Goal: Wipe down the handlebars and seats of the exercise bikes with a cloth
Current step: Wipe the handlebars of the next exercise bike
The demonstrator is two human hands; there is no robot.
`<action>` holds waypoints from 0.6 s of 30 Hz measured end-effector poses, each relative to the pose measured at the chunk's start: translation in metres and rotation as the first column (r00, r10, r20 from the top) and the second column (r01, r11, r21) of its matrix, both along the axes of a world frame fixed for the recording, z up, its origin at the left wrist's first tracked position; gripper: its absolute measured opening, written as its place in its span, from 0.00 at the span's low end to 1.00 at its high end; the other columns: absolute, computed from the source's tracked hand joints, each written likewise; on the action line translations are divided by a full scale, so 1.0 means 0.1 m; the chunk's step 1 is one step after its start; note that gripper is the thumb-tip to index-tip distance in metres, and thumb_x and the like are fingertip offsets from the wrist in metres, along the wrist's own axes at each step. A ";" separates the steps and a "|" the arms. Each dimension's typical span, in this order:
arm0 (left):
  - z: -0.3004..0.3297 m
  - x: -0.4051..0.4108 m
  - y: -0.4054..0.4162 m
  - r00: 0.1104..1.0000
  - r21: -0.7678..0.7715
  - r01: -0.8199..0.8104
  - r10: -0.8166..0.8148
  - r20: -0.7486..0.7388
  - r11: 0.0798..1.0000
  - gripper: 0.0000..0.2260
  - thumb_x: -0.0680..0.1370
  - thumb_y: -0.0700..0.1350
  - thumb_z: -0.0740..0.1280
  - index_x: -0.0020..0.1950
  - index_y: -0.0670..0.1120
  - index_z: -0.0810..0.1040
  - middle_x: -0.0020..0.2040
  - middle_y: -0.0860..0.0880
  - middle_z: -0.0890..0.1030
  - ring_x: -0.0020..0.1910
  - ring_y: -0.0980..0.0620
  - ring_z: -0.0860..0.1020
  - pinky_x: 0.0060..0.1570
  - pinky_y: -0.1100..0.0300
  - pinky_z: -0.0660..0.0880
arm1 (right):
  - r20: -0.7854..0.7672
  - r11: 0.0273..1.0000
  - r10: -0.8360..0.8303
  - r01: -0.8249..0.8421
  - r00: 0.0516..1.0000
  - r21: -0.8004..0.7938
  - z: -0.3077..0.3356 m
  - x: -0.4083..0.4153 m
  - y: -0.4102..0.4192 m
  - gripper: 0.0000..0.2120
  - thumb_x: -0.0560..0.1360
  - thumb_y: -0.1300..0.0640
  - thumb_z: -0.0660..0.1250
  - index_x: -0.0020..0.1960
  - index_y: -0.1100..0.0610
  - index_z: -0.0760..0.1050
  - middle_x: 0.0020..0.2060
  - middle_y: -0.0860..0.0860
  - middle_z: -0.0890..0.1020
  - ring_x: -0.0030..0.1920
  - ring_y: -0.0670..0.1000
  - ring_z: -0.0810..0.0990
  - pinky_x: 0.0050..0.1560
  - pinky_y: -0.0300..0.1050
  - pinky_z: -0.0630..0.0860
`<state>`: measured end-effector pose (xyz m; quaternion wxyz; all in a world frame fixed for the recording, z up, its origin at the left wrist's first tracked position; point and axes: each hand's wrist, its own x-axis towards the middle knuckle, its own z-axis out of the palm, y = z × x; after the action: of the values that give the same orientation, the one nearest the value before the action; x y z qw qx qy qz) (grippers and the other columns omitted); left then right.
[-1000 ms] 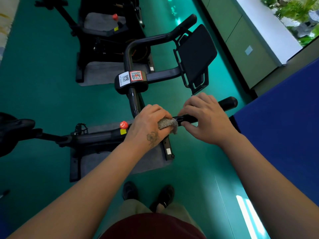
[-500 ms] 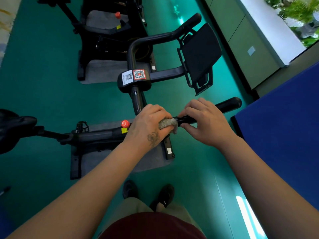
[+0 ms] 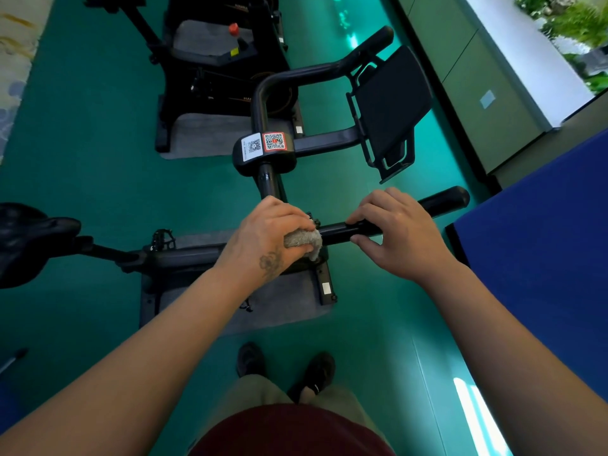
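A green floor (image 3: 82,143) spreads under two black exercise bikes, with a blue panel (image 3: 543,241) at the right edge and a pale window ledge (image 3: 513,47) beyond it. The nearer bike (image 3: 184,255) stands on a grey mat (image 3: 283,304), its saddle (image 3: 29,235) at far left and its handlebars (image 3: 339,230) reaching toward the right; a second bike (image 3: 214,67) stands farther off on its own mat. Both bare forearms extend forward from the bottom corners and meet at the near bar. The left hand (image 3: 269,238), back turned up with a small tattoo near the wrist, curls its fingers round a grey cloth (image 3: 304,240) and presses it onto the bar, a corner of the cloth hanging below. The right hand (image 3: 398,232) sits just beside it, apart by a short stretch of bare bar, fingers draped over the top and thumb tucked under, gripping the bar itself. Past that hand the rounded bar end (image 3: 450,199) sticks out. A black tablet holder (image 3: 391,103) and two QR stickers (image 3: 265,144) sit on the handlebar frame. Dark shoes (image 3: 286,366) show below.
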<state>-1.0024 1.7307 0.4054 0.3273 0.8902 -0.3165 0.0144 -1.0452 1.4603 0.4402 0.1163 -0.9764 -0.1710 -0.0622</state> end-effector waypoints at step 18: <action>-0.10 -0.04 0.16 0.998 -0.058 -0.049 0.051 0.027 0.997 0.18 0.74 0.52 0.79 0.61 0.48 0.87 0.61 0.54 0.85 0.60 0.53 0.77 0.62 0.65 0.71 | 0.011 1.000 -0.003 0.002 1.000 0.014 -0.03 0.01 -0.02 0.11 0.73 0.49 0.75 0.54 0.50 0.81 0.49 0.47 0.78 0.49 0.53 0.74 0.50 0.53 0.73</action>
<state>-1.0061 1.7466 0.3958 0.3479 0.8877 -0.2982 0.0442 -1.0438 1.4585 0.4371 0.1220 -0.9754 -0.1700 -0.0688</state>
